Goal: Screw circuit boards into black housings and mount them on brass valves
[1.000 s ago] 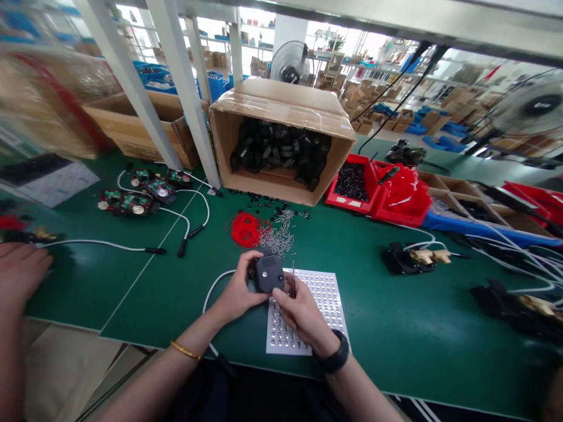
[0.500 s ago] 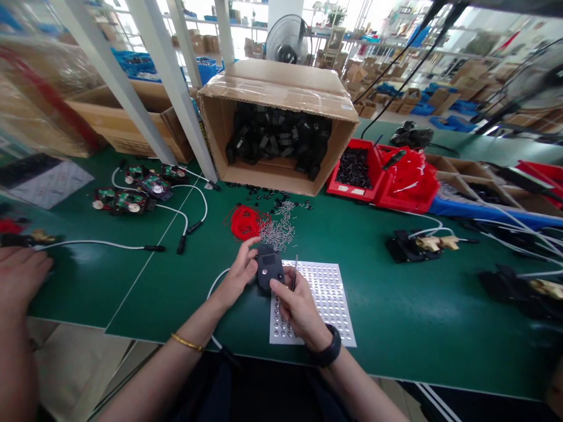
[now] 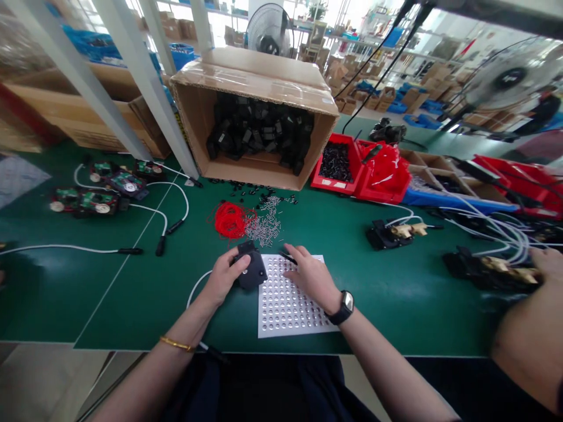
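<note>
My left hand (image 3: 222, 278) grips a black plastic housing (image 3: 254, 272) with its thumb on top. A white cable (image 3: 192, 293) runs down beside that hand to a black connector near the table edge. My right hand (image 3: 314, 278) is over a white sheet (image 3: 281, 331) covered in rows of small shiny round pieces. Between its fingers are dark tweezers (image 3: 288, 257), partly hidden, pointing left. Beyond the hands, a coil of red wire (image 3: 229, 220) lies beside a pile of small metal pins (image 3: 263, 228).
A cardboard box (image 3: 255, 70) of black housings stands at the back. Red bins (image 3: 336, 186) hold small black parts. Circuit-board assemblies (image 3: 94, 199) with cables lie left; black units with brass fittings (image 3: 404, 230) lie right. A co-worker's hand (image 3: 548, 264) reaches in at right.
My right hand has let go of the housing and moved right over the sheet with the tweezers. My left hand has closed around the housing. The view has turned right.
</note>
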Demonstrator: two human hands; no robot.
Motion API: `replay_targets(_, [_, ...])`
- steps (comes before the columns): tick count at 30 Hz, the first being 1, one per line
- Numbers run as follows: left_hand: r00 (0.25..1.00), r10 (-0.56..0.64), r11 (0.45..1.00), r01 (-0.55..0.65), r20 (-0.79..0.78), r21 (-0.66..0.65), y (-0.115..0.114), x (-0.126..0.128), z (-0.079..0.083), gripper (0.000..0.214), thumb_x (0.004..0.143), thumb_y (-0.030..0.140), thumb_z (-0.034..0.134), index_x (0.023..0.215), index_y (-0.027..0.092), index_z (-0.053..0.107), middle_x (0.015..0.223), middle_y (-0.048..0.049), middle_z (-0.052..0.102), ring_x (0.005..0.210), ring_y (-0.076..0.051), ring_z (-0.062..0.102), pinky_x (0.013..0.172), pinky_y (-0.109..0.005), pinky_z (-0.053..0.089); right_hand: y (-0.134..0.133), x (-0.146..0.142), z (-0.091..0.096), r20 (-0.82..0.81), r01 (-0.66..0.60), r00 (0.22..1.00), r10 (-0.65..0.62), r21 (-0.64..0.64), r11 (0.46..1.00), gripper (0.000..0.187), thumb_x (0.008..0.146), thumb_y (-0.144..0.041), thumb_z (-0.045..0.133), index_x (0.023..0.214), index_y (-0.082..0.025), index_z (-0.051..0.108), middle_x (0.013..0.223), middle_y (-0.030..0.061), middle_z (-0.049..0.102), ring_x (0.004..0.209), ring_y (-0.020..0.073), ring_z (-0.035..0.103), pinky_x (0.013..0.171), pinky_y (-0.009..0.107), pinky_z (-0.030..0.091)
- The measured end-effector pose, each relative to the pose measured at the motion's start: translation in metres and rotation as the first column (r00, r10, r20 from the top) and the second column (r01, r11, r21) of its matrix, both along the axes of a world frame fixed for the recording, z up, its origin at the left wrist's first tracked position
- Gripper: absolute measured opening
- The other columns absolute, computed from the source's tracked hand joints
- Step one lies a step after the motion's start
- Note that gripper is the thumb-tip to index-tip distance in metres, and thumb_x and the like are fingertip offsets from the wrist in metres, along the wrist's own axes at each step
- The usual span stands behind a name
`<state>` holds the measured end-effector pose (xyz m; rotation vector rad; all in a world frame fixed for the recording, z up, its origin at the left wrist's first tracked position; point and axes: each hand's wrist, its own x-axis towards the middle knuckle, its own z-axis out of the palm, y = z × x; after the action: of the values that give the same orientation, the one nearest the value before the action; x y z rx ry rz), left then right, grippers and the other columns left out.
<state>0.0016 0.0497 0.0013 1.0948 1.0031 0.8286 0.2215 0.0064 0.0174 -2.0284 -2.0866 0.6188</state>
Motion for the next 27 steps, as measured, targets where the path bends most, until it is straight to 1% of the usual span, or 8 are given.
replay_targets(3, [0.999,0.029,0.999,-0.028,0.018,-0.016,-0.002,0.002,0.0,0.054,0.069,0.047,0.066,0.108,0.011,0.062,0.086,-0.0067,0.068,0.065,-0.016,0.058,0.056,-0.022,0.044,0.001,-0.006,0.001,0.056,-0.004,0.998,0.004,-0.013,1.0,0.047,0.081,-0.02,0.058,0.127,-0.022,0.045,0.12,0.0079,0.052,0.096,0.0199,0.06,0.078,0.028,0.046])
replay_targets(7, [0.987,0.138,0.99,-0.137,0.081,-0.018,-0.008,-0.001,0.001,0.048,0.065,0.046,0.068,0.097,0.01,0.066,0.082,-0.0058,0.069,0.065,-0.016,0.059,0.055,-0.022,0.045,-0.01,-0.008,0.014,0.081,-0.022,0.996,0.02,0.03,0.999,0.013,0.086,-0.02,0.051,0.097,-0.019,0.058,0.103,0.0051,0.056,0.082,0.0162,0.06,0.068,0.024,0.042])
replay_targets(11, [0.953,0.253,0.966,-0.239,0.168,-0.098,-0.011,-0.02,0.006,0.045,0.067,0.048,0.066,0.093,0.011,0.065,0.069,-0.0024,0.066,0.056,-0.013,0.057,0.051,-0.022,0.046,-0.03,-0.006,0.021,0.061,-0.21,0.975,0.211,-0.025,0.977,0.016,0.088,-0.013,0.045,0.088,-0.02,0.059,0.088,0.002,0.059,0.073,0.014,0.059,0.06,0.023,0.037])
replay_targets(14, [0.947,0.266,0.959,-0.241,0.182,-0.149,-0.008,-0.034,0.013,0.045,0.064,0.044,0.07,0.094,0.011,0.064,0.071,-0.0035,0.068,0.057,-0.014,0.059,0.051,-0.022,0.047,-0.029,-0.005,0.015,0.073,-0.263,0.96,0.269,-0.08,0.961,0.017,0.088,-0.012,0.045,0.087,-0.019,0.06,0.088,0.0034,0.061,0.07,0.0147,0.059,0.058,0.024,0.035])
replay_targets(17, [0.947,0.281,0.949,-0.251,0.156,-0.191,-0.007,-0.039,0.019,0.042,0.063,0.043,0.071,0.089,0.01,0.065,0.069,-0.0035,0.068,0.056,-0.014,0.059,0.049,-0.022,0.047,-0.011,-0.008,0.007,-0.018,-0.323,0.946,0.323,-0.096,0.941,0.015,0.089,-0.019,0.047,0.086,-0.016,0.061,0.087,0.006,0.063,0.075,0.0175,0.06,0.063,0.026,0.038])
replay_targets(21, [0.933,0.308,0.932,-0.256,0.186,-0.258,-0.011,-0.039,0.021,0.037,0.063,0.043,0.071,0.083,0.012,0.066,0.068,-0.0013,0.069,0.055,-0.013,0.06,0.05,-0.022,0.049,0.023,-0.023,0.002,-0.141,-0.43,0.898,0.417,-0.082,0.899,0.009,0.085,-0.02,0.055,0.086,-0.017,0.064,0.088,0.0032,0.065,0.08,0.0151,0.06,0.068,0.023,0.039])
replay_targets(24, [0.923,0.333,0.916,-0.269,0.192,-0.297,-0.015,-0.041,0.021,0.034,0.063,0.04,0.072,0.081,0.013,0.067,0.069,-0.001,0.07,0.058,-0.014,0.062,0.053,-0.022,0.051,0.049,-0.04,-0.003,-0.146,-0.403,0.909,0.391,-0.059,0.914,0.006,0.082,-0.02,0.06,0.084,-0.017,0.065,0.089,0.0031,0.066,0.081,0.015,0.06,0.068,0.022,0.038])
replay_targets(27, [0.906,0.393,0.885,-0.324,0.161,-0.335,-0.016,-0.044,0.021,0.038,0.061,0.041,0.073,0.083,0.011,0.068,0.072,-0.0035,0.071,0.062,-0.017,0.065,0.056,-0.024,0.052,0.076,-0.047,-0.002,-0.114,-0.281,0.954,0.278,-0.015,0.959,0.013,0.086,-0.019,0.052,0.083,-0.014,0.064,0.09,0.0083,0.066,0.081,0.0176,0.059,0.067,0.025,0.036])
